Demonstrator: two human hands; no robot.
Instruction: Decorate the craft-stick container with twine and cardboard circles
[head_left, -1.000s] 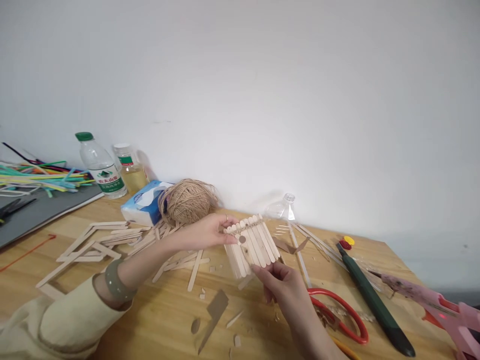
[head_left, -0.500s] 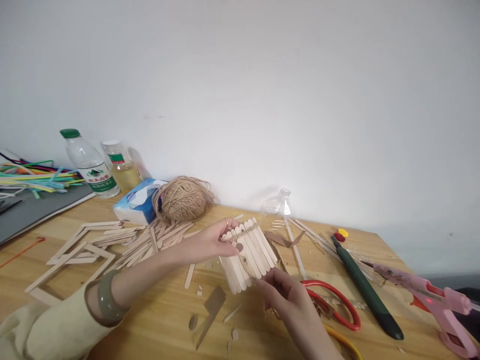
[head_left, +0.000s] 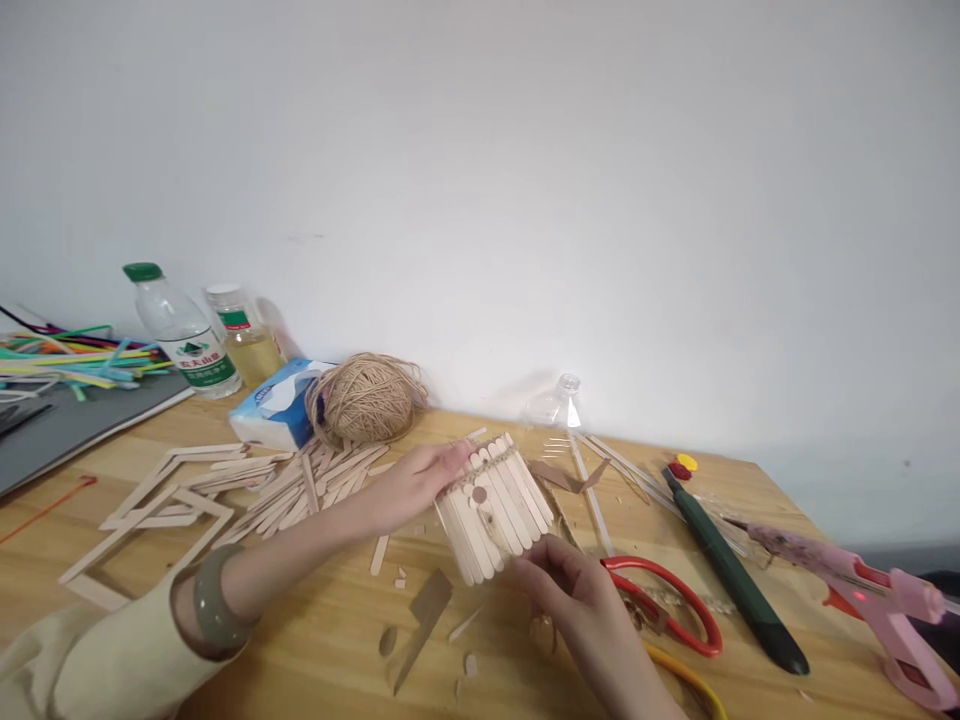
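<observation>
Between my two hands is a small panel of popsicle sticks (head_left: 499, 515), set side by side, with twine (head_left: 487, 465) across its upper end. A small brown disc (head_left: 479, 494) sits on its face. My left hand (head_left: 424, 480) grips the panel's upper left corner, its fingertips partly behind the sticks. At the lower right edge my right hand (head_left: 574, 590) pinches the panel between thumb and curled fingers. Below it on the table lie brown card scraps (head_left: 431, 597) and a brown oval piece (head_left: 387, 641).
Loose popsicle sticks (head_left: 300, 485) and a twine ball (head_left: 367, 400) lie left, near a tissue pack (head_left: 274, 405) and water bottle (head_left: 180, 335). To the right are red-handled scissors (head_left: 705, 620), a green cutter (head_left: 735, 570) and a pink glue gun (head_left: 862, 590) with a lit red light.
My left thumb has drawn back from the panel's face, uncovering more of the twine and the brown disc. The right hand and the panel stay nearly in place.
</observation>
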